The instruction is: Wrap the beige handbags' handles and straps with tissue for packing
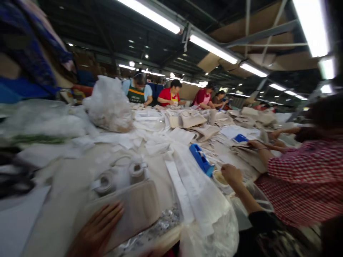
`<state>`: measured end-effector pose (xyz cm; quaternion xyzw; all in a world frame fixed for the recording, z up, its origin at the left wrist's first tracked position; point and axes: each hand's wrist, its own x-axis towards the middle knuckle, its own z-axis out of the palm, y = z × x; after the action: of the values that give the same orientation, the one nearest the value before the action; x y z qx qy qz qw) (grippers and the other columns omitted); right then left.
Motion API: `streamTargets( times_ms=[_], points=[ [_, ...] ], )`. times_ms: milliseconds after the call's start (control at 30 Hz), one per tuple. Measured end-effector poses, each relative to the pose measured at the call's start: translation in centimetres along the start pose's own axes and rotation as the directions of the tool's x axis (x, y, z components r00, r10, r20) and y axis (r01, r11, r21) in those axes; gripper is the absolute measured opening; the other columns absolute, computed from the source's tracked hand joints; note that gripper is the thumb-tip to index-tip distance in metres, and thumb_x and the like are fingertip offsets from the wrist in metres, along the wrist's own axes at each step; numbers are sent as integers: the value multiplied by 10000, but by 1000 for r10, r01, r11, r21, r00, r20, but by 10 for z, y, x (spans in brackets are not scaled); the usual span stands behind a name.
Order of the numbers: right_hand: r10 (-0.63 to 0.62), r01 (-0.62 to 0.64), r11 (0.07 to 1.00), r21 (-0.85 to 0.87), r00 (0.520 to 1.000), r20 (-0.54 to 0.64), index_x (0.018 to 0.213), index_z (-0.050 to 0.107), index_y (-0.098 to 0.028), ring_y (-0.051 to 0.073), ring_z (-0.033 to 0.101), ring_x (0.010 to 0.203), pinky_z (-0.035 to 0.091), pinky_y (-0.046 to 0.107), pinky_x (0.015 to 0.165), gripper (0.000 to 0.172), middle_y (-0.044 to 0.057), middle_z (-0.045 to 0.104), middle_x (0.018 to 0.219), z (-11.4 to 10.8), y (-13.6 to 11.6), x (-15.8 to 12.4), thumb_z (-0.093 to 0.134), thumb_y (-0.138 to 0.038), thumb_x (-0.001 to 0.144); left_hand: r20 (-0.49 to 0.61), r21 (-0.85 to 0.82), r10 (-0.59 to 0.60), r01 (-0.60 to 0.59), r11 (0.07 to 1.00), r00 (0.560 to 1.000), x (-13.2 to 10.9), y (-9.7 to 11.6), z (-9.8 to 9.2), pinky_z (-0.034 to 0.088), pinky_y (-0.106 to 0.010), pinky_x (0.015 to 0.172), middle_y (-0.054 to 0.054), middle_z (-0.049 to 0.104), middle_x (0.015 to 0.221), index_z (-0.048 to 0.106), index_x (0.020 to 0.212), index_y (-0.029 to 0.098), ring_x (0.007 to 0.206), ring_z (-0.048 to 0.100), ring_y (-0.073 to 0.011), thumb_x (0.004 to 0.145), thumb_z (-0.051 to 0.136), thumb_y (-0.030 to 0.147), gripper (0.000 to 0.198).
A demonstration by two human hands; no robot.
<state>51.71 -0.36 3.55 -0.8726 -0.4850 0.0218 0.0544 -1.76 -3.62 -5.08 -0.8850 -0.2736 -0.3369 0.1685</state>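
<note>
At seven o'clock the left hand lay open and flat on a beige bag, its wrist cut off below. At four, the right hand was curled by a bowl; whether it gripped anything could not be told. Pale scraps littered the table. Toward eleven, lettering on an apron was too blurred to read; strip lights crossed the dark ceiling.

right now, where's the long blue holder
In the head view, the long blue holder lies right of centre, up and to the left of the right hand, its near end beside a round pale item.
</note>
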Motion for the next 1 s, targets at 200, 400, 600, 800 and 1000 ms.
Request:
streamTargets(
  times_ms=[200,400,600,800,1000],
  points=[
    [-896,902,399,-166,422,135,653,634,-189,182,556,723,255,370,784,241,64,634,743,-35,-139,-56,495,-88,822,264,-63,-110,131,989,958,-14,11,-4,402,-426,1115,-102,600,1310,531,1281,144,1303,477,-199,900,452,87,393],
    [-910,960,-260,102,-279,306,668,683,-185,100,510,627,215,340,802,189,2,660,718,-18,-289,-148,568,-55,741,270,-115,-142,179,977,952,-15,16,-5,401,-453,1119,-129,602,1288,496,1267,116,1306,470,-208,892,448,84,379],
    [-856,942,-336,1,-305,417,716,719,-138,139,547,631,228,354,850,198,75,710,756,21,-348,-158,541,-82,784,237,-121,-200,233,965,951,-19,16,-2,417,-425,1113,-116,607,1279,466,1314,114,1266,500,-202,883,501,107,432],
    [-859,936,-347,-58,-292,420,726,713,-128,144,553,617,238,354,911,226,81,708,745,36,-353,-156,511,-90,820,250,-119,-177,212,970,952,-20,14,-2,389,-435,1136,-106,557,1361,397,1413,147,1317,457,-203,910,468,119,508],
    [-870,935,-338,-105,-267,415,734,717,-116,177,589,649,243,377,928,186,106,705,733,39,-356,-155,533,-94,760,252,-102,-144,174,979,957,-20,13,-4,402,-448,1122,-89,582,1339,472,1368,160,1318,459,-216,922,471,134,447]
  ],
)
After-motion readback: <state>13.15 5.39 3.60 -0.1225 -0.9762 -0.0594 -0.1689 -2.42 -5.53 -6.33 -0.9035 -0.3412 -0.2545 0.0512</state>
